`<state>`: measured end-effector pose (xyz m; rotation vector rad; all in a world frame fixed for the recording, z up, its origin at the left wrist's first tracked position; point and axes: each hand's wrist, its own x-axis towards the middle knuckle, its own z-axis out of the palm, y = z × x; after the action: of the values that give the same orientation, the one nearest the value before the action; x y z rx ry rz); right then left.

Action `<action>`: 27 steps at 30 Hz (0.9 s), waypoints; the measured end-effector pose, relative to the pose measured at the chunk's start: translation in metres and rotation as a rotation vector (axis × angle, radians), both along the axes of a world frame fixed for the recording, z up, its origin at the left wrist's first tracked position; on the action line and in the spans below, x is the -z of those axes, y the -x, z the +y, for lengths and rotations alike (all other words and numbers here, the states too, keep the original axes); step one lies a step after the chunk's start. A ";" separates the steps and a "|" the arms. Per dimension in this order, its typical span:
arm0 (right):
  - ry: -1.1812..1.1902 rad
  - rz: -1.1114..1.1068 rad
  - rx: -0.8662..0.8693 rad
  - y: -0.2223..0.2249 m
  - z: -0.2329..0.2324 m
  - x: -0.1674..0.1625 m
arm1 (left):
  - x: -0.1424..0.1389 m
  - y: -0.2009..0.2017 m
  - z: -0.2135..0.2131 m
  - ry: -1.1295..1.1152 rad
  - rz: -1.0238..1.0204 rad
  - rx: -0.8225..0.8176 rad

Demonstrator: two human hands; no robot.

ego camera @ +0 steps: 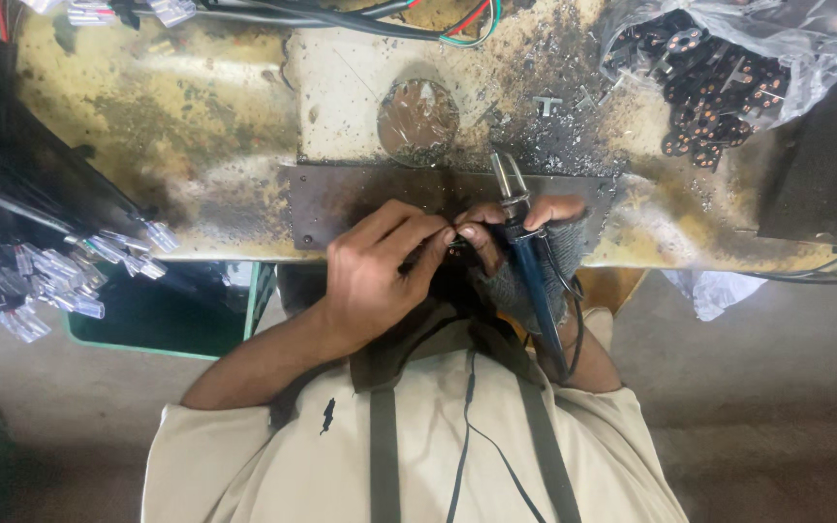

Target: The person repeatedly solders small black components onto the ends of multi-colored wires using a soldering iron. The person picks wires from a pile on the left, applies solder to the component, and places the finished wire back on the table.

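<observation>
Pinching between both hands, left hand [377,268] and right hand [520,237], sits a small dark part [456,245].

head cam | I look straight down from the person's head | close to the worktop [196,116] edge | only one view

Scorched, rough metal workbench [196,126]
</observation>
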<state>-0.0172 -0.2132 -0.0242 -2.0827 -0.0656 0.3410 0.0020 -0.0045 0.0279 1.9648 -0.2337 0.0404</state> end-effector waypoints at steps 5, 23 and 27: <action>0.229 -0.291 -0.073 -0.008 0.013 -0.015 | -0.005 -0.009 0.011 -0.164 0.050 0.043; -0.279 -0.297 0.074 0.004 0.011 -0.008 | -0.008 -0.026 0.016 -0.264 0.125 0.003; -0.162 -0.062 -0.023 0.009 0.018 0.013 | -0.002 -0.004 0.009 -0.159 0.095 -0.073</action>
<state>-0.0264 -0.1951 -0.0375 -1.9332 -0.1501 0.2757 0.0061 0.0047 0.0298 2.1271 -0.1051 -0.0243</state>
